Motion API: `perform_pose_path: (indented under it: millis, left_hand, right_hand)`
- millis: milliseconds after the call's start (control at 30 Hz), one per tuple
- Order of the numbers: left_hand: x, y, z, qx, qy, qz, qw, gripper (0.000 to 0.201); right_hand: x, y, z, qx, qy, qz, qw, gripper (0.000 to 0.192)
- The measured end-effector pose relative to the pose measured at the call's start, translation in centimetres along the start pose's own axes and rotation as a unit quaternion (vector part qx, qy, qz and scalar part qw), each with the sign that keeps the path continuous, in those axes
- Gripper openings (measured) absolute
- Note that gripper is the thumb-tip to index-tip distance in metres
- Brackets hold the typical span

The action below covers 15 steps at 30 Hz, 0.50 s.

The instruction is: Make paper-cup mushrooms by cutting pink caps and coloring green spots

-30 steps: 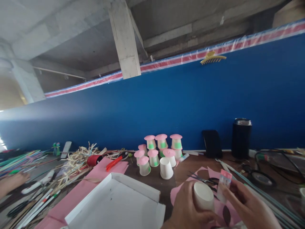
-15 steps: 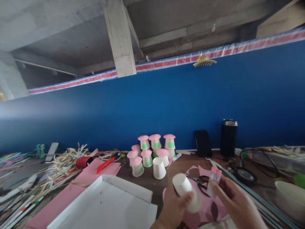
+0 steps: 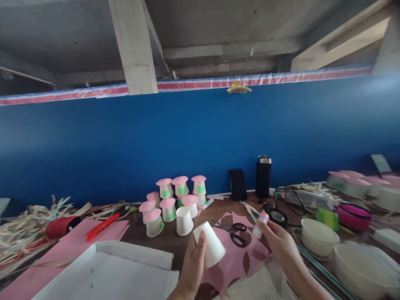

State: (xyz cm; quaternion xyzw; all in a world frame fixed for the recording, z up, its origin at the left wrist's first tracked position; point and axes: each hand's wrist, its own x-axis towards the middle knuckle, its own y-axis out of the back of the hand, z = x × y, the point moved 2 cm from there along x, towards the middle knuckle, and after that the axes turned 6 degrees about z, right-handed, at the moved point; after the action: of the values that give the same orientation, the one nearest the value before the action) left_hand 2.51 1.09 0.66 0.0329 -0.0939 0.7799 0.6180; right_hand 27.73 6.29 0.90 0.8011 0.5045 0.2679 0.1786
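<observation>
Hands are both raised a little over the table. The left hand holds a white paper cup, the fingers wrapped around its side, and the cup is tilted with the bottom pointing up and to the left. The right hand pinches a small glue stick with a pink cap between thumb and fingers, near the cup but not touching it.

Under the hands lies a pink sheet of paper with round holes cut in it, and black scissors rest on this sheet, between the two hands. Behind the cup stands another white cup upside down, and just beside it a group of small cups with pink tops and green bands. A white cardboard tray lies on the left, partly over a second pink sheet. On the right I see white bowls. A black flask and a dark phone stand against the blue wall, and a yellow hair clip sits on its top edge.
</observation>
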Motion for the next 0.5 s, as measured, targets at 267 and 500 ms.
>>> perform_pose_path:
  millis: [267, 500]
  left_hand:
    - [-0.6, -0.4, 0.9, 0.027, 0.004, -0.036, 0.999, 0.062]
    - [-0.6, -0.8, 1.0, 0.027, -0.009, -0.023, 0.999, 0.065]
  right_hand:
    - [0.2, 1.1, 1.0, -0.135, -0.012, 0.013, 0.991, 0.061]
    - [0.0, 1.2, 0.7, -0.214, -0.038, -0.001, 0.976, 0.063]
